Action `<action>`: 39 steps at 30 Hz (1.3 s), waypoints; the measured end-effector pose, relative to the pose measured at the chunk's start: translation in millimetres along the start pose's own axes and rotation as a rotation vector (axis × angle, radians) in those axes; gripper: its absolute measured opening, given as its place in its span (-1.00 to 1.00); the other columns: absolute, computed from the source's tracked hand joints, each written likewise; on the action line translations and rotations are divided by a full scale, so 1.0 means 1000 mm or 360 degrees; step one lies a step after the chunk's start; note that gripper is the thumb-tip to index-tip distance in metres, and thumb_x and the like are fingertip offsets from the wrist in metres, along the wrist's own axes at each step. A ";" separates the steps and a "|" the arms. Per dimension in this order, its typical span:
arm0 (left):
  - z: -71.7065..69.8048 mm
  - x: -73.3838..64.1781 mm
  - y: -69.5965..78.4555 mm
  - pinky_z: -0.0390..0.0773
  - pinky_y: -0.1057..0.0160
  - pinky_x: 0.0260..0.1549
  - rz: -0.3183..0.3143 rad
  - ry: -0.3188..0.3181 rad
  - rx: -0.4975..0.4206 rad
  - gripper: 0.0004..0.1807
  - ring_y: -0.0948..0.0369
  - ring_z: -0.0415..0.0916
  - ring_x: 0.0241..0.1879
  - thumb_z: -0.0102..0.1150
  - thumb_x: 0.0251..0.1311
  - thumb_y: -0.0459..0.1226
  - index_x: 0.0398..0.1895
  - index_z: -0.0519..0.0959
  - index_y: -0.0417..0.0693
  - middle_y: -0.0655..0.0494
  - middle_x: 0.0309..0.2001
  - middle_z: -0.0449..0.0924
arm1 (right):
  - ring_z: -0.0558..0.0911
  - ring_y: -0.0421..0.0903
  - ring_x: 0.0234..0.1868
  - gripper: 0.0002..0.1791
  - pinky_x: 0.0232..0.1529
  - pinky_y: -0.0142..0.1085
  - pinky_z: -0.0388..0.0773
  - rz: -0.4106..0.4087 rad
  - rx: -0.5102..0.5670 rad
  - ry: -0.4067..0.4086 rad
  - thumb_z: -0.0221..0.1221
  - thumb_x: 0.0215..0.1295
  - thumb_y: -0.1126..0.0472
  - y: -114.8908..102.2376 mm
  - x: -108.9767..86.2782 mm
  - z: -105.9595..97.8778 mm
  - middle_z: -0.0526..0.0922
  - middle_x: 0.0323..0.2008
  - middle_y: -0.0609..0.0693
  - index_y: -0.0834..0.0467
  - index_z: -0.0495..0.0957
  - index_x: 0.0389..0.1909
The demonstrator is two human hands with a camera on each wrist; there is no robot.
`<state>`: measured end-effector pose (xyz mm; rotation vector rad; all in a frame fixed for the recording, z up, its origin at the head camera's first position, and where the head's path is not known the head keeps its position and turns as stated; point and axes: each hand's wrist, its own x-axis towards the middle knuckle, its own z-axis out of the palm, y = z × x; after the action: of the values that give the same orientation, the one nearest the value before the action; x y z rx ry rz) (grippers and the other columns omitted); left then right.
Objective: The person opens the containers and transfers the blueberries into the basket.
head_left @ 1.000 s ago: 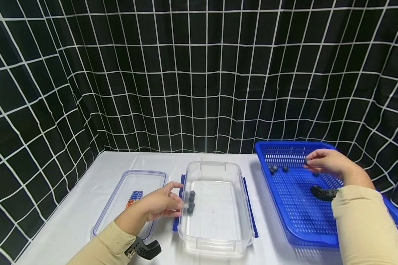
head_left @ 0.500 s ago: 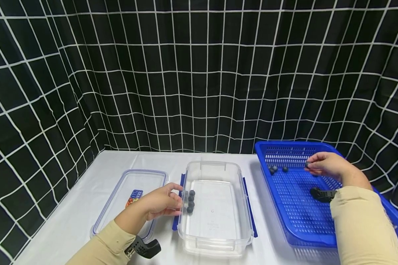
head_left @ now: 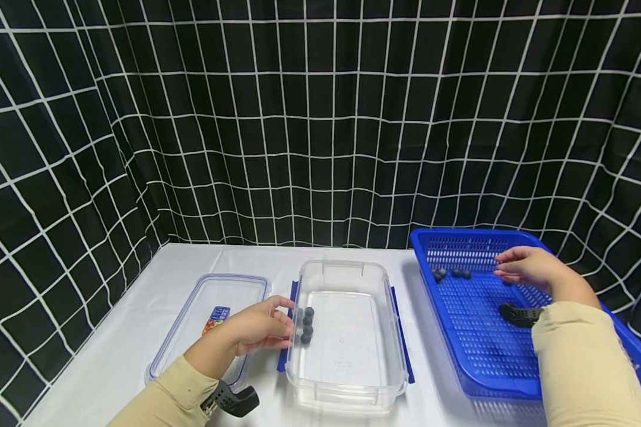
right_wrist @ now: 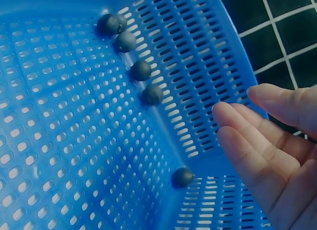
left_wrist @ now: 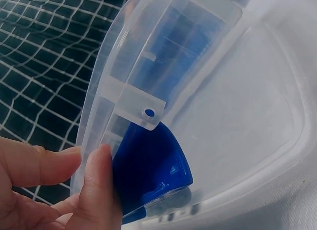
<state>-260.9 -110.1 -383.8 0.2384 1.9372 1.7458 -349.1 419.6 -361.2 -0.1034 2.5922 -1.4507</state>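
My left hand (head_left: 264,325) holds the left side of a clear plastic food container (head_left: 352,356), the thumb near its rim and the fingers against a hanging blue latch (left_wrist: 153,165). Inside that wall lies a row of small dark balls (head_left: 307,329) that look like blueberries. Over the far end of a blue plastic basket (head_left: 448,332), my right hand (head_left: 531,270) hovers with nothing between thumb and fingers. More dark balls (right_wrist: 141,70) rest in the basket along its far wall. A single ball (right_wrist: 183,177) sits in the corner below the right hand.
A clear lid (head_left: 232,290) with a fruit label lies on the white table (head_left: 117,344), left of the container and partly behind the left forearm. A second blue latch (head_left: 403,335) hangs along the container's right side. Black grid curtain (head_left: 320,118) encloses the back and sides.
The right hand has let go of a dark ball, which now lies in the basket beside another at the far wall. My left hand and the container have stayed in place.
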 end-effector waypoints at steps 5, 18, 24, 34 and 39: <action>-0.001 0.001 0.000 0.64 0.25 -0.26 0.0003 -0.0002 0.0000 -0.41 0.19 0.49 -0.39 0.02 0.08 -0.56 0.21 0.13 -0.28 -0.01 -0.34 0.41 | 0.61 -0.28 -0.27 -0.63 -0.09 -0.28 0.60 -0.0029 0.0064 -0.0006 -0.15 0.36 0.42 -0.004 0.002 0.000 0.56 -0.25 0.02 0.57 0.13 0.10; -0.001 -0.001 0.001 0.65 0.27 -0.30 -0.0009 -0.0001 0.0009 -0.42 0.19 0.49 -0.40 0.04 0.06 -0.56 0.19 0.15 -0.26 0.00 -0.35 0.42 | 0.60 -0.29 -0.22 -0.60 -0.13 -0.35 0.60 -0.0192 -0.0176 0.0152 -0.06 0.38 0.22 -0.076 -0.002 0.018 0.40 0.04 0.38 0.38 0.25 0.12; -0.001 -0.001 0.000 0.65 0.26 -0.28 -0.0009 0.0002 0.0013 -0.42 0.19 0.49 -0.40 0.05 0.07 -0.55 0.19 0.16 -0.24 -0.01 -0.35 0.42 | 0.61 -0.19 -0.19 -0.62 -0.15 -0.33 0.62 -0.0279 -0.0244 0.0126 -0.01 0.35 0.20 -0.112 0.006 0.039 0.45 0.00 0.35 0.36 0.31 0.07; -0.001 -0.001 0.000 0.65 0.26 -0.29 -0.0026 0.0008 0.0019 -0.42 0.19 0.49 -0.40 0.06 0.07 -0.54 0.19 0.17 -0.22 -0.01 -0.34 0.42 | 0.56 0.11 -0.04 -0.66 -0.09 -0.30 0.59 -0.0406 -0.0165 -0.0068 0.06 0.30 0.23 -0.161 0.014 0.093 0.49 -0.05 0.30 0.36 0.38 0.00; -0.001 -0.001 0.000 0.65 0.26 -0.29 -0.0021 0.0009 0.0014 -0.42 0.19 0.49 -0.40 0.05 0.08 -0.55 0.19 0.17 -0.22 -0.01 -0.34 0.42 | 0.59 0.07 -0.09 -0.72 -0.06 -0.21 0.59 -0.0454 -0.0081 -0.0189 0.08 0.27 0.29 -0.176 0.025 0.124 0.52 -0.12 0.26 0.36 0.42 -0.06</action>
<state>-260.5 -111.3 -383.6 0.2239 1.9465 1.7313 -355.1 219.8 -277.5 -0.5690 2.5976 -1.4131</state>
